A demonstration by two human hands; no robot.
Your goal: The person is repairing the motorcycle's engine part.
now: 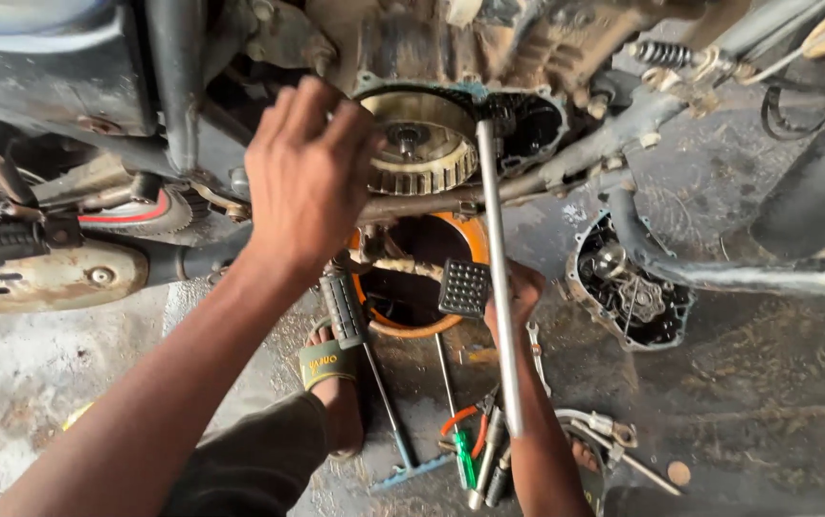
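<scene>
Steel rod [497,287] is gripped by right hand [516,299]; left hand [309,172], fingers spread, steadies flywheel [422,144]. Cover [631,282] is already off; flywheel remains mounted.

The long rod [495,258] is showing bare silver. The toothed wheel [422,148] is gleaming dull grey-gold. An orange basin [470,239] is glowing beneath it. The pedal pad [463,286] is wearing a black studded grid. A pair of pliers [462,450] is showing green and orange grips. The floor [767,383] is looking oily dark grey.
</scene>
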